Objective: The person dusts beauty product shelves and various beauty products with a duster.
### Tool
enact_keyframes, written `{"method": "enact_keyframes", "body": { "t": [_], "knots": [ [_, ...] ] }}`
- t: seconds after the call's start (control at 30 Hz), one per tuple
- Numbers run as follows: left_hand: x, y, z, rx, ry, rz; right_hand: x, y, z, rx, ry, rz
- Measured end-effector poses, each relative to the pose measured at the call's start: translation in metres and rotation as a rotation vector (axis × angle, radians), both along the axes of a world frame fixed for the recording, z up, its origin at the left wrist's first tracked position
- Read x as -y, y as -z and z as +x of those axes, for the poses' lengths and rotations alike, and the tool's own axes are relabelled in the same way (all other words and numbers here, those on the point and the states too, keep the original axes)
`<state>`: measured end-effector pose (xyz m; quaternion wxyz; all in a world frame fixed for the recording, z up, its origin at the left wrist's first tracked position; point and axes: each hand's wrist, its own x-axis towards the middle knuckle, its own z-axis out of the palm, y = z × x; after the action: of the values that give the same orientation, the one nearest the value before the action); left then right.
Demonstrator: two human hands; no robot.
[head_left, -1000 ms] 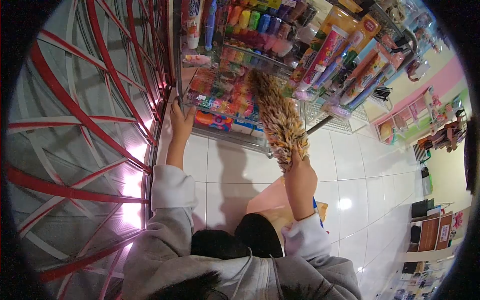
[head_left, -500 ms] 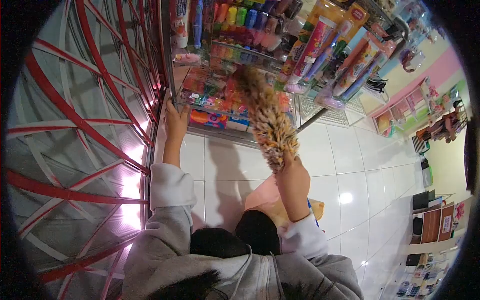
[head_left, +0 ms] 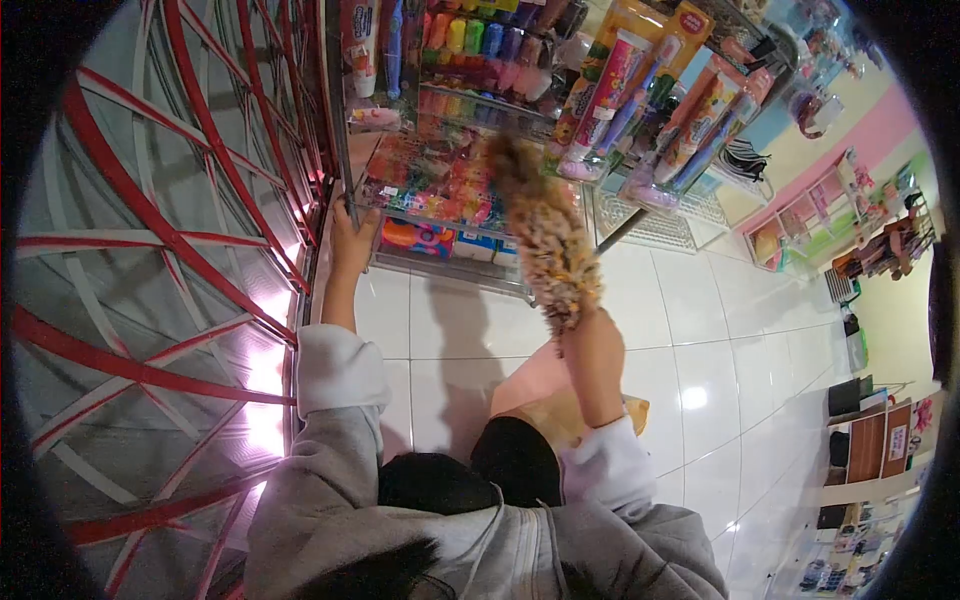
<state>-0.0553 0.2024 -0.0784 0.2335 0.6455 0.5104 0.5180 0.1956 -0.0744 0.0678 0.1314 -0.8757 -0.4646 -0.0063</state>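
My right hand (head_left: 597, 350) is closed around the end of a fluffy brown and yellow feather duster (head_left: 553, 245). The duster slants up and away from me, and its blurred far end lies over the lower shelf of a metal display rack (head_left: 460, 272). Colourful packets (head_left: 425, 175) fill that shelf, some partly covered by the duster. At the rack's left front corner, my left hand (head_left: 352, 242) has its fingers wrapped around the upright metal post. Toothpaste and toothbrush packs (head_left: 612, 95) hang on the rack's right side, above the duster.
A red and white metal lattice (head_left: 170, 240) rises close along my left side. White floor tiles (head_left: 720, 370) run beneath me and off to the right. A pink and tan item (head_left: 535, 400) shows under my right forearm. Shelves of goods (head_left: 870, 440) stand far right.
The feather duster and my right hand have shifted slightly right and forward over the shelf. My left hand keeps its hold on the rack post.
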Motion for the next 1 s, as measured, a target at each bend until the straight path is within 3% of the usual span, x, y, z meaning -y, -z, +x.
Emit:
{"method": "enact_keyframes", "body": {
  "t": [0.03,0.23,0.5,0.67,0.77,0.87,1.0],
  "knots": [
    [0.000,0.000,0.000,0.011,-0.002,0.021,0.004,-0.001,-0.008,-0.049,-0.086,0.038],
    [0.002,-0.001,-0.001,0.057,0.018,0.011,0.020,-0.022,0.024,-0.350,0.012,0.219],
    [0.001,0.000,-0.001,0.088,0.036,-0.026,-0.047,0.001,0.006,-0.132,-0.148,0.128],
    [0.002,-0.003,-0.001,0.084,0.047,-0.023,-0.008,-0.012,-0.019,-0.112,-0.257,0.207],
    [0.004,-0.004,0.002,0.061,0.019,0.001,0.023,-0.011,-0.006,-0.107,-0.248,0.099],
    [0.007,-0.008,-0.001,0.057,0.028,0.032,0.051,0.006,0.028,-0.069,-0.187,0.119],
    [0.003,-0.002,-0.001,0.097,0.039,0.043,0.052,-0.015,0.061,-0.025,0.095,0.014]
  ]
}}
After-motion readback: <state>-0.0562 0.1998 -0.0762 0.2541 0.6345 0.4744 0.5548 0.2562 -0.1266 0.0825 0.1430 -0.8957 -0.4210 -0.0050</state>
